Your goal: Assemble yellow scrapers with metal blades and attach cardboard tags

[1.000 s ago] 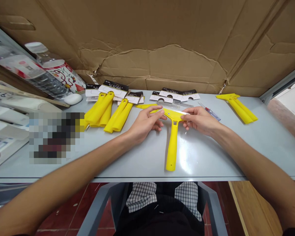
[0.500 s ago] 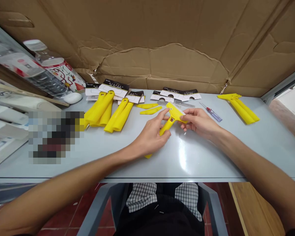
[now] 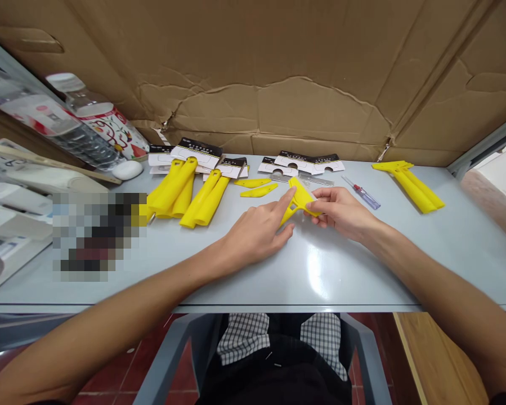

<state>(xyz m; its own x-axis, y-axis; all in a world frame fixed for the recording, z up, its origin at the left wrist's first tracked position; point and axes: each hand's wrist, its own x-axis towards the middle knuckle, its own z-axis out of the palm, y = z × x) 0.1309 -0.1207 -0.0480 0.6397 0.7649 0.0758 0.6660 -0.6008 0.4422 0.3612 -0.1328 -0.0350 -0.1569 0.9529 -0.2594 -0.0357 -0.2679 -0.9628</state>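
A yellow scraper (image 3: 302, 197) is between my hands, its wide head tilted up and away. My left hand (image 3: 256, 232) is closed round its handle, with the index finger laid on the head; most of the handle is hidden under the palm. With thumb and fingers, my right hand (image 3: 342, 212) pinches the right end of the head. Just beyond lie two curved yellow strips (image 3: 259, 191) and flat metal blades (image 3: 318, 180). A screwdriver (image 3: 366, 196) with a clear purple handle lies to the right of them.
Yellow scraper handles (image 3: 206, 199) with printed cards lie at left. More cards (image 3: 297, 161) lie at the back, and yellow scraper pieces (image 3: 419, 188) at right. Bottles (image 3: 113, 126), a white mouse (image 3: 127, 170) and a blurred-out patch are on the left. Cardboard (image 3: 253, 67) walls the back.
My left hand has slid up and turned flatter over the handle, its index finger now further onto the head. The scraper has turned slightly. My right hand keeps its pinch.
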